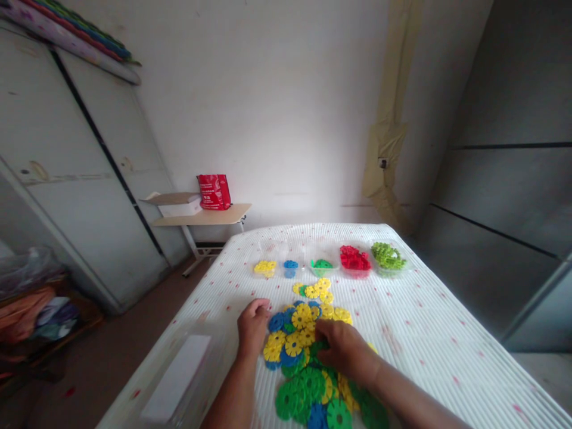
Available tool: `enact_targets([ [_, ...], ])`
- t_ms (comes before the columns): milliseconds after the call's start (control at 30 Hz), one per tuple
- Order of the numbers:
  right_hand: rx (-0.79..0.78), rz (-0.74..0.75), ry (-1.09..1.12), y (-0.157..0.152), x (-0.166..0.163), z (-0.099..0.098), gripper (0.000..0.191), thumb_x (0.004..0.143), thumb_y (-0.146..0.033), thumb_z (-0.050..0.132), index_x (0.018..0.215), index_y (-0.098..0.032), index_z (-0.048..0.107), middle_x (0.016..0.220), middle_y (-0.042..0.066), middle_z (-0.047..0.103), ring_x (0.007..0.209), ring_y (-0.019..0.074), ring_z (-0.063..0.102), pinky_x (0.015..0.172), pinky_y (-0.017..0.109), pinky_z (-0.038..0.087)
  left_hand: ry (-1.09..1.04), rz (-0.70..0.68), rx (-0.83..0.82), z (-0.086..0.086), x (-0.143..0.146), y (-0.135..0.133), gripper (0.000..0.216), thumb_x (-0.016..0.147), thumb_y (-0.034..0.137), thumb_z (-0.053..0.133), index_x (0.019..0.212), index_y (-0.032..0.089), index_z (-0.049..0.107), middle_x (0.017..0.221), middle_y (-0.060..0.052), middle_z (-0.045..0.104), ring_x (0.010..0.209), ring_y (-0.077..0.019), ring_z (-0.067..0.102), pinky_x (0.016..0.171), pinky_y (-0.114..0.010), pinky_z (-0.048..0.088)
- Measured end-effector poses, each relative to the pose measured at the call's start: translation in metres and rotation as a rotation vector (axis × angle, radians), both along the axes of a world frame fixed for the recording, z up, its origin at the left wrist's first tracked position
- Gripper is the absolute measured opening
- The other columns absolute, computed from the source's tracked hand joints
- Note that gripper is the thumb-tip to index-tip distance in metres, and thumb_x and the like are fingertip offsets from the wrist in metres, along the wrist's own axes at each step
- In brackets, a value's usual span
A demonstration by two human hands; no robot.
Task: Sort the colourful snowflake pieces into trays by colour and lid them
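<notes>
left hand (253, 325) half-curled, right hand (343, 348) bent over discs (294, 344), can't tell if either's gripping | five tubs (334, 271) centre-right part-filled | loads left loose bottom-centre

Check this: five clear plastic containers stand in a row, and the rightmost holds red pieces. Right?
Not quite: the head view shows lime-green pieces in the rightmost container; the red pieces sit one place left. The rest is right.
</notes>
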State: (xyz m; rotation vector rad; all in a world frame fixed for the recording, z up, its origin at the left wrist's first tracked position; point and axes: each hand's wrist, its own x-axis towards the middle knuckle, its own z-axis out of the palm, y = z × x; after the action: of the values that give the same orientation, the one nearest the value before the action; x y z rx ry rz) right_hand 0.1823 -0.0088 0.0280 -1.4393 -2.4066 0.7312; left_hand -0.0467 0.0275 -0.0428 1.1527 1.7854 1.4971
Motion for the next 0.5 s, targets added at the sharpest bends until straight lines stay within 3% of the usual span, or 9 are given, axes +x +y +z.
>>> enact_targets([
  [167,-0.069,-0.006,0.291,0.014,0.015,-0.001,0.013,0.059,-0.011,0.055,0.066,-0.018,0.046,0.062,-0.006,0.045,0.058,0.0077,0.041,0.051,0.019,0.027,-0.016,-0.006,0.001,0.002,0.001,-0.001,0.026,0.068,0.030,0.047,0.081,0.016,0.064,0.063,-0.001,0.063,0.059,-0.0168,0.061,0.058,-0.027,0.049],
  [333,-0.248,-0.088,0.560,0.038,0.034,0.005,0.016,0.065,-0.019,0.056,0.079,-0.020,0.049,0.053,-0.010,0.039,0.043,0.0059,0.038,0.042,0.018,0.030,-0.019,0.006,-0.012,0.006,0.004,-0.002,0.025,0.066,0.030,0.046,0.078,0.016,0.063,0.062,-0.001,0.063,0.060,-0.0172,0.061,0.058,-0.027,0.049],
  [500,-0.158,-0.191,0.629,0.071,0.038,0.016,0.012,0.066,-0.022,0.060,0.076,-0.017,0.055,0.049,-0.008,0.044,0.041,0.0057,0.041,0.038,0.018,0.030,0.004,0.005,-0.010,0.007,0.004,-0.003,0.026,0.067,0.032,0.045,0.078,0.017,0.063,0.062,-0.002,0.063,0.058,-0.0174,0.061,0.057,-0.027,0.048],
])
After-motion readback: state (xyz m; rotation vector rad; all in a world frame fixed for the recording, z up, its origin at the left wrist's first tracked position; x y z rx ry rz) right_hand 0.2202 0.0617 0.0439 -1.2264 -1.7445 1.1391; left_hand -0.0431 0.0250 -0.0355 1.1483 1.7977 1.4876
